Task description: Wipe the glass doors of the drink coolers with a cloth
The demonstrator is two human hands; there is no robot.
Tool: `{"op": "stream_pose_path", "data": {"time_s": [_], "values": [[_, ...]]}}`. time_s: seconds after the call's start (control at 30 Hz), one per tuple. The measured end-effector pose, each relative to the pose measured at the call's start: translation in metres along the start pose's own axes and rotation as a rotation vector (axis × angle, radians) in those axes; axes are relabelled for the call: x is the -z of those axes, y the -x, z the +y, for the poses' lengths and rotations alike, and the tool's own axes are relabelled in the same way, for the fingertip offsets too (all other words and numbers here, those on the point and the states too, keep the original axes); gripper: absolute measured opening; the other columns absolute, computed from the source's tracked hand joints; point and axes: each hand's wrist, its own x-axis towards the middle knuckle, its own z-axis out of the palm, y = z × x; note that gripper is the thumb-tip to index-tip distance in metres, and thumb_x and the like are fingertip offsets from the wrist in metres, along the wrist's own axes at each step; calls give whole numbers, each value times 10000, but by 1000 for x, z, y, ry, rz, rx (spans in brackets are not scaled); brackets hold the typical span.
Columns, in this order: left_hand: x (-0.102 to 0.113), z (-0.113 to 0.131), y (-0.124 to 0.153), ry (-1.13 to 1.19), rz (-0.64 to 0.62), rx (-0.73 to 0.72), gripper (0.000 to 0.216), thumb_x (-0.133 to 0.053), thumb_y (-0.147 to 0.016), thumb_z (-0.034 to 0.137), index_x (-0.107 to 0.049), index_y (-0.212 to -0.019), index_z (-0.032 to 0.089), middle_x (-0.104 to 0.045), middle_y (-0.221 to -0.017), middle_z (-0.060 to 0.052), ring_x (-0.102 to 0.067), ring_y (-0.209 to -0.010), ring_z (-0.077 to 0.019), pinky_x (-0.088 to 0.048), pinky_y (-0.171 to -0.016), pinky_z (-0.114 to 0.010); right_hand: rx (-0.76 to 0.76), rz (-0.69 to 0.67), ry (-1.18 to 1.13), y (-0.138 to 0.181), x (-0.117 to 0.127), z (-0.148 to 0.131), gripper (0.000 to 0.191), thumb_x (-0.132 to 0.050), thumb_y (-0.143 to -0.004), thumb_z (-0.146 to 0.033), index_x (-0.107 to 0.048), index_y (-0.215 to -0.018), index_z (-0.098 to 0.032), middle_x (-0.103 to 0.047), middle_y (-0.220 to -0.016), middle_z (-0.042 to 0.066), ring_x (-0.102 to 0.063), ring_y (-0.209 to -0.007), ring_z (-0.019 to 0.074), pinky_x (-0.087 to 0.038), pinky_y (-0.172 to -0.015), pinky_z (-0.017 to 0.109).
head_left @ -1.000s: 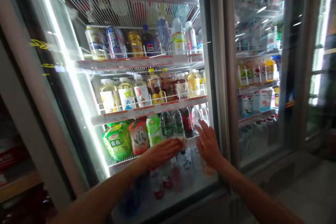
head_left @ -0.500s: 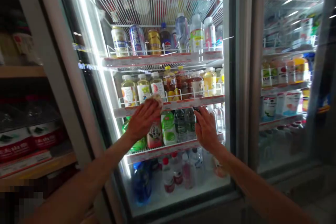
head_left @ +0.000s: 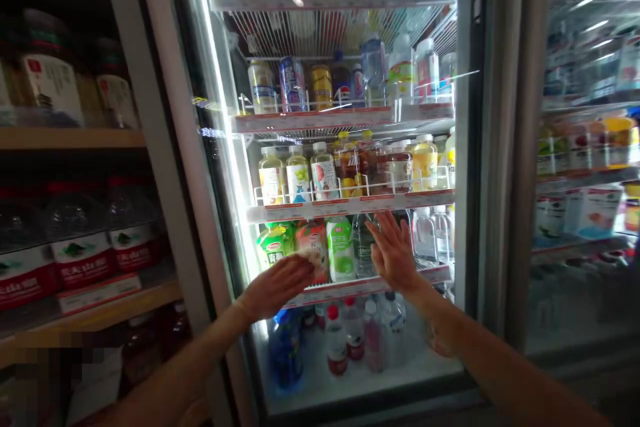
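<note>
My left hand [head_left: 280,283] presses a pale crumpled cloth [head_left: 316,261] against the glass door [head_left: 350,383] of a lit drinks fridge. It is in front of the fourth shelf, partly covering a red-labelled bottle [head_left: 311,235]. The fingers lie over the cloth, so most of it is hidden. My right hand [head_left: 395,253] rests on the same glass further right with its fingers spread, holding nothing. Behind it stand dark clear bottles [head_left: 363,240]. Between the hands a green-and-white bottle [head_left: 341,247] shows through the glass.
Shelves of bottles and cans fill the fridge behind the glass. A metal door frame [head_left: 520,147] separates it from another fridge on the right. On the left, a wooden shelf [head_left: 100,310] carries large bottles with red-and-white labels [head_left: 83,257].
My left hand has moved the cloth down the glass, from the third shelf's edge to the bottles below. My right hand stays on the glass, fingers more spread. The view has shifted left.
</note>
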Motion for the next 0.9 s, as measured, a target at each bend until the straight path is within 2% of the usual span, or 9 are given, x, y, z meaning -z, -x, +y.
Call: {"op": "stream_pose_path", "data": {"time_s": [0.07, 0.17, 0.2, 0.37, 0.53, 0.57, 0.7, 0.73, 0.9], "values": [[2, -5, 9, -25, -6, 65, 527, -408, -874, 140, -329, -1367, 310, -486, -1353, -13, -367, -1307, -147, -317, -1098, -340, 7, -10, 0, 0, 1, 0, 569, -396, -864, -152, -282, -1414, -245, -310, -1476, 82, -189, -1395, 239, -203, -1105, 538], [1, -11, 11, -170, 149, 423, 567, -447, -844, 105, -322, -1375, 260, -349, -1445, -89, -245, -1368, -239, -310, -1091, -458, -8, 13, 2, -1, 1, -3, 572, -400, -868, -153, -271, -1417, -250, -320, -1471, 87, -200, -1392, 245, -209, -1099, 541], [0, -9, 10, -172, 179, 447, 576, -448, -838, 94, -310, -1382, 223, -303, -1464, -118, -209, -1378, -260, -299, -1092, -484, -16, 19, 4, -1, 1, -5, 576, -402, -868, -155, -264, -1419, -250, -322, -1470, 89, -200, -1391, 247, -210, -1097, 542], [-5, 5, -1, -26, 56, 77, 526, -403, -858, 106, -342, -1362, 244, -437, -1394, -47, -315, -1338, -158, -309, -1102, -332, -12, 22, 5, -1, 2, -14, 594, -397, -866, -158, -233, -1430, -240, -358, -1449, 108, -229, -1382, 249, -216, -1092, 533], [-8, -11, -2, -185, 241, 549, 578, -475, -826, 105, -331, -1374, 218, -280, -1477, -105, -209, -1380, -258, -283, -1103, -454, -59, 15, -2, 11, 9, -7, 595, -390, -867, -155, -223, -1432, -236, -340, -1459, 107, -244, -1377, 246, -223, -1095, 514], [-10, -6, 2, -165, 223, 503, 592, -474, -822, 101, -316, -1382, 214, -267, -1483, -103, -206, -1381, -258, -289, -1102, -456, -67, 13, 2, 14, 10, -5, 588, -388, -869, -154, -228, -1430, -231, -336, -1460, 108, -239, -1379, 246, -223, -1096, 511], [-21, 31, 13, 10, -28, -53, 559, -415, -847, 114, -311, -1380, 246, -361, -1445, -36, -281, -1354, -161, -274, -1123, -358, -46, -34, 17, 26, 14, -2, 553, -374, -872, -155, -270, -1413, -201, -353, -1448, 117, -235, -1380, 247, -216, -1101, 506], [-22, 36, 12, 35, -52, -106, 527, -402, -859, 134, -335, -1368, 255, -388, -1429, -23, -294, -1347, -145, -256, -1131, -348, -39, -42, 19, 28, 14, -3, 544, -372, -872, -154, -281, -1407, -193, -359, -1443, 122, -236, -1380, 248, -215, -1100, 508], [-23, 33, -8, -40, 23, 269, 501, -408, -842, 113, -391, -1338, 182, -451, -1374, -97, -230, -1375, -219, -237, -1127, -465, -43, -42, 24, 33, 17, -11, 517, -379, -875, -151, -312, -1387, -183, -389, -1421, 136, -227, -1383, 248, -230, -1089, 508]]}}
